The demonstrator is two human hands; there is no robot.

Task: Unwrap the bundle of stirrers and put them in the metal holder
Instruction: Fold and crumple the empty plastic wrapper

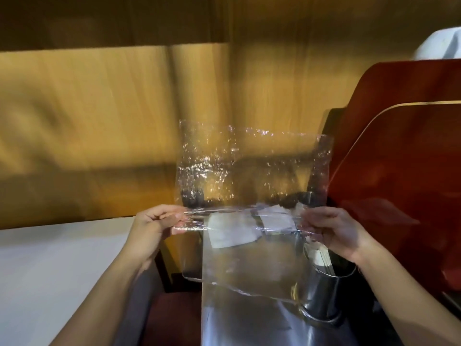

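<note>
A crinkled sheet of clear plastic wrap (pixel 252 171) is stretched flat in the air between my two hands. My left hand (pixel 154 226) pinches its left edge and my right hand (pixel 334 231) pinches its right edge. Below my right hand stands the shiny metal holder (pixel 326 293) on a reflective counter. Pale wooden stirrers (pixel 321 257) stand inside it, their tops showing above the rim. The wrap partly veils the holder's left side.
A white tabletop (pixel 50 270) lies at the lower left. Wooden wall panels (pixel 99 108) fill the background. Red curved boards (pixel 404 171) stand close on the right. White folded napkins or papers (pixel 232 231) show through the wrap. A dark red seat (pixel 174 318) sits below.
</note>
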